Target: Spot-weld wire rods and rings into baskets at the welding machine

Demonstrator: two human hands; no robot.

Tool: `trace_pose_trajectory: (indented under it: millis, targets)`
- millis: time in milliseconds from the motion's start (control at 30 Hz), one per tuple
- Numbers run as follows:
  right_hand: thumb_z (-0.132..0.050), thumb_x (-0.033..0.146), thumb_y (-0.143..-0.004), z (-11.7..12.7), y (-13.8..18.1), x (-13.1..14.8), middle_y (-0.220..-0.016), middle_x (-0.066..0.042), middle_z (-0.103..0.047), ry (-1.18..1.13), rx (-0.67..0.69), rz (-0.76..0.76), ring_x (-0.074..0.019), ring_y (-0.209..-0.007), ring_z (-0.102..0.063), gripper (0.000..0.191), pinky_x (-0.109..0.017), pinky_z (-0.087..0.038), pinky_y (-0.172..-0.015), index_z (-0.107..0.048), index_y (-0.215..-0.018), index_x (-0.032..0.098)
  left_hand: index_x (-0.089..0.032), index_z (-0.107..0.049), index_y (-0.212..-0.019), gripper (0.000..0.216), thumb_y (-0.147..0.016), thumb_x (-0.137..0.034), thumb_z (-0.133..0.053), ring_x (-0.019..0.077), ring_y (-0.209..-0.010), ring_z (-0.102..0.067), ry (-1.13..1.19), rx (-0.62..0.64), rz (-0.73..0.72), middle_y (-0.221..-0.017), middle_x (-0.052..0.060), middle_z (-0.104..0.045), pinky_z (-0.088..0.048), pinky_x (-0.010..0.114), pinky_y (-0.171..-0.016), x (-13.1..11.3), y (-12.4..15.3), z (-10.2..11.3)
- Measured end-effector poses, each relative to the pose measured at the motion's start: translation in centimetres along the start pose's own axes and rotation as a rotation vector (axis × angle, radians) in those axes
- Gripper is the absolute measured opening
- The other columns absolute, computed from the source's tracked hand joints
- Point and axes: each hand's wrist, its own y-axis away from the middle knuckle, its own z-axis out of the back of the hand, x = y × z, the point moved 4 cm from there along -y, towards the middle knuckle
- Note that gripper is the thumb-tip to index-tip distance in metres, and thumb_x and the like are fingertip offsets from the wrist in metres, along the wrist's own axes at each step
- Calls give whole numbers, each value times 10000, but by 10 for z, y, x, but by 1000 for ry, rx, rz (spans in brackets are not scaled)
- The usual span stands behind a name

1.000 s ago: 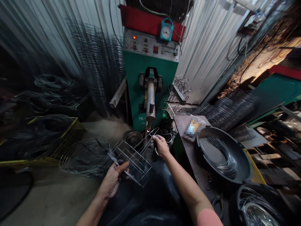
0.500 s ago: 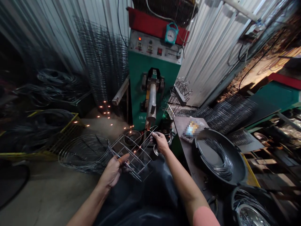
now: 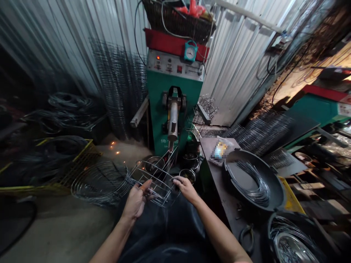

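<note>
- Head view: the left hand [image 3: 135, 201] grasps the near left edge of a silvery rectangular wire rack [image 3: 155, 174], with the thumb laid over a wire.
- The right hand [image 3: 186, 188] closes its fingers around the rack's near right corner.
- The rack is held tilted in the air above the person's dark-clad lap. Its far end sits just under the tip of the grey metal electrode arm [image 3: 172, 122] on the green and red welding machine [image 3: 164, 91] ahead.
- A turquoise round clock [image 3: 190, 52] sits at the top of the machine's panel, and a dark woven basket [image 3: 178, 25] stands on top of the machine.
- On the floor to the left, a heap of round wire grilles [image 3: 100, 182] lies just beside the rack, and orange sparks [image 3: 113, 143] glow farther off.
- To the right, a black round pan [image 3: 276, 186] holding curved wire pieces [image 3: 255, 179] rests on a brown bench [image 3: 216, 182].
</note>
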Motion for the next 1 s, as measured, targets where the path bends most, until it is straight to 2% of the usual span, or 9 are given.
trace_pose_trajectory:
  millis: [233, 433, 533, 600, 700, 733, 800, 900, 1000]
  targets:
    - [-518, 489, -781, -2, -3, 5, -621, 15, -499, 46, -19, 15, -107, -581, -432, 339, -216, -350, -542, -636, -772, 171, -154, -556, -739, 118, -650, -142, -632, 102, -490, -524, 12, -23, 51, -573, -32, -520, -472, 217, -424, -6, -1, -1]
    - [-520, 487, -785, -7, -4, 6, -583, 22, -483, 31, -40, 18, -99, -541, -414, 331, -210, -336, -509, -625, -774, 172, -157, -586, -787, 197, -620, -225, -664, 107, -503, -537, -19, 1, 39, -611, -30, -519, -472, 228, -440, -8, -3, -1]
    - [-523, 502, -775, -11, -4, 4, -569, 25, -473, 15, -36, 17, -93, -517, -407, 344, -211, -329, -493, -611, -767, 169, -168, -589, -883, 272, -651, -306, -624, 140, -567, -576, -133, 49, 22, -672, -7, -549, -501, 281, -515, -10, -7, 7]
    - [-519, 504, -775, -13, -4, 2, -563, 28, -468, -5, -29, 11, -91, -502, -401, 345, -213, -324, -486, -601, -771, 169, -164, -579, -985, 374, -679, -379, -588, 203, -708, -614, -391, 15, -92, -773, 47, -597, -515, 348, -624, -21, -9, 16]
    - [-505, 484, -787, -14, -4, 1, -575, 26, -469, -16, -23, 22, -98, -527, -415, 323, -214, -334, -506, -590, -757, 174, -111, -530, -1138, 586, -712, -513, -529, 323, -1029, -535, -997, -235, -523, -1036, 175, -585, -448, 449, -829, -60, -3, 16]
    - [-503, 475, -790, -13, -4, 1, -585, 24, -472, -10, -20, 30, -101, -547, -423, 315, -215, -342, -523, -589, -749, 175, -88, -517, -1165, 636, -727, -549, -496, 349, -1096, -483, -1193, -303, -670, -1108, 209, -553, -410, 472, -876, -73, 0, 8]
    - [-504, 464, -789, -13, -4, 2, -611, 20, -486, 11, -14, 45, -109, -587, -441, 305, -221, -358, -564, -594, -745, 175, -73, -524, -1175, 673, -767, -595, -410, 372, -1136, -433, -1526, -313, -850, -1175, 234, -516, -343, 522, -925, -90, 4, -19]
    - [-502, 464, -789, -13, -5, 3, -650, 10, -511, 32, -16, 64, -121, -633, -464, 311, -232, -371, -613, -603, -748, 173, -120, -617, -1066, 645, -800, -622, -312, 370, -1046, -482, -1867, -145, -869, -1067, 202, -595, -218, 647, -939, -95, -6, -69]
    - [-493, 472, -799, -14, -5, 1, -658, 6, -522, 17, -9, 58, -127, -641, -474, 325, -232, -373, -611, -609, -750, 172, -135, -686, -895, 651, -789, -646, -297, 383, -1009, -499, -2022, 50, -802, -975, 200, -639, -108, 726, -916, -87, -26, -110]
